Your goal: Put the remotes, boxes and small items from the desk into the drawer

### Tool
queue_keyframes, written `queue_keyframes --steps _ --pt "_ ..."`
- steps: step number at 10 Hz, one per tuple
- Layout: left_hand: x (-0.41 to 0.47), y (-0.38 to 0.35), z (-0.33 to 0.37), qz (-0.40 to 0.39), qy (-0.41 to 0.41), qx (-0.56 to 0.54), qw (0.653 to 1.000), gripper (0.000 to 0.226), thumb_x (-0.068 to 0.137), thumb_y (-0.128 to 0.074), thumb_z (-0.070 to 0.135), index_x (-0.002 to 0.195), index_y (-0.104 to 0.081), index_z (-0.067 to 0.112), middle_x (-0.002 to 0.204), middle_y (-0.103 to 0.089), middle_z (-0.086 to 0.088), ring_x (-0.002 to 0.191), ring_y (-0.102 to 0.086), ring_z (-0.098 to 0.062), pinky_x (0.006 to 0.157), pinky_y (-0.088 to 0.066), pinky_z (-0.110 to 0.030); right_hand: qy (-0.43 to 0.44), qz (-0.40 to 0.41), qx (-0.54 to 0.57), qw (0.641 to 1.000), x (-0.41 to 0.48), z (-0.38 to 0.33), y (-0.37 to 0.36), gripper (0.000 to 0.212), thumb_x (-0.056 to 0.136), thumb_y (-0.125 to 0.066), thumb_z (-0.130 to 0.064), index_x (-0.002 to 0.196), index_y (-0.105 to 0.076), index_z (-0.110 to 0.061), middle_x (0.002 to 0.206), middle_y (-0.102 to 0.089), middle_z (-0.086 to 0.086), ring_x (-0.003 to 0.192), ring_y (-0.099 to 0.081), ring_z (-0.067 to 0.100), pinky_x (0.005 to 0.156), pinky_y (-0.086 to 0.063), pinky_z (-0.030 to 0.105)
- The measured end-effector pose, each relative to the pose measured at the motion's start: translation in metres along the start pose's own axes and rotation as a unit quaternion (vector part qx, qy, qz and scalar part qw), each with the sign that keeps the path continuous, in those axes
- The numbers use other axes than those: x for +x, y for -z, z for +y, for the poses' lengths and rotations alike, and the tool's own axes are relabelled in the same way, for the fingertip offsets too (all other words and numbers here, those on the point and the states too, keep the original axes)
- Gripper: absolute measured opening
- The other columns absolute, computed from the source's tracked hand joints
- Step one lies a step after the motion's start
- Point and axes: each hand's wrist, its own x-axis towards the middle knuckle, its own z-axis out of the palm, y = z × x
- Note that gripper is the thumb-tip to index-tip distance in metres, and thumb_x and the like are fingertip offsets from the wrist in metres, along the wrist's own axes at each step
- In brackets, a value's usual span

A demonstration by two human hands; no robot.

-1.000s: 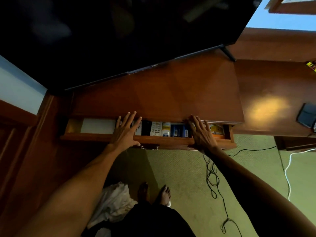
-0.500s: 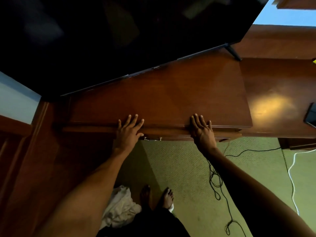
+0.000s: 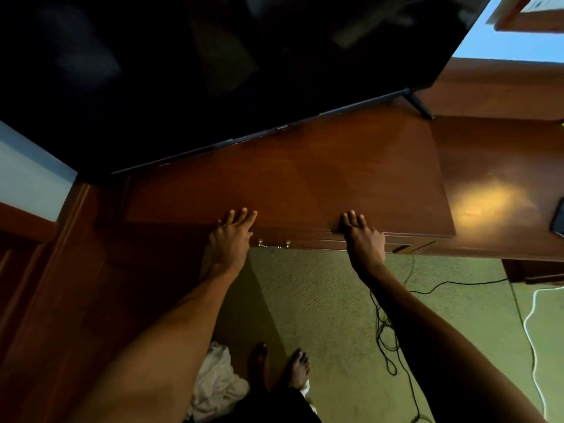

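Dim room, green carpet [image 3: 320, 300] underfoot, big dark TV [image 3: 213, 71] standing on a red-brown wooden desk [image 3: 305, 184]. Desk top in view is bare apart from a yellow light patch and a dark flat object [image 3: 559, 218] at the far right edge, cut off by the frame, cannot tell what it is. Black cable [image 3: 387, 331] and white cable [image 3: 532, 315] trail on the carpet; white cloth [image 3: 213, 383] lies by the bare feet.

Drawer [image 3: 305, 239] sits under the desk's front edge, front about flush, so it looks closed. Remotes, boxes and small items are not visible now; judged to be inside the drawer, task near done or done.

Left hand [image 3: 230, 239] is flat against the drawer front just left of the metal handle [image 3: 273, 244], fingers [image 3: 241, 216] spread and lapping onto the desk top, holding nothing. Right hand [image 3: 364, 239] likewise flat and unclenched on the front further right, fingertips on the top edge, gripping nothing.

Handling judgement: wooden drawer is stiff and probably fairly heavy with contents, slides on runners, not fragile. Two palms well apart push it square, less chance of jamming. To reopen, take the metal handle at the middle; the polished front gives no grip otherwise. Loose remotes inside may shift if it is slammed.
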Motion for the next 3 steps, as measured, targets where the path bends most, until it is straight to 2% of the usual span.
queue_keyframes --steps 1,2,3 --pt "-0.004 0.008 0.0 -0.007 0.039 -0.068 0.997 0.057 0.089 -0.065 0.02 0.14 -0.043 0.036 0.151 -0.042 0.0 0.135 -0.045 -0.03 0.099 -0.048 -0.051 0.001 0.007 0.041 0.999 -0.005 -0.008 0.021 0.023 0.091 -0.06 -0.02 0.114 -0.057 -0.016 0.113 -0.063 0.01 0.098 -0.064 0.035 0.072 -0.056 0.045" --pt "-0.001 0.037 0.006 -0.036 0.054 -0.189 0.98 0.048 0.089 -0.066 0.017 0.133 -0.053 0.03 0.146 -0.048 0.001 0.132 -0.045 -0.027 0.103 -0.042 -0.044 -0.006 -0.066 0.1 0.993 -0.005 -0.015 0.047 0.039 0.079 -0.077 -0.028 0.114 -0.063 -0.019 0.118 -0.06 0.008 0.103 -0.063 0.032 0.08 -0.056 0.042" --pt "-0.013 0.06 0.005 -0.02 0.053 -0.309 0.949 0.052 0.09 -0.065 0.021 0.137 -0.047 0.03 0.131 -0.058 0.004 0.123 -0.051 -0.021 0.099 -0.046 -0.041 -0.017 -0.117 0.187 0.975 -0.02 -0.019 0.049 0.05 0.082 -0.074 -0.037 0.127 -0.058 -0.019 0.125 -0.063 0.01 0.104 -0.065 0.03 0.085 -0.056 0.041"
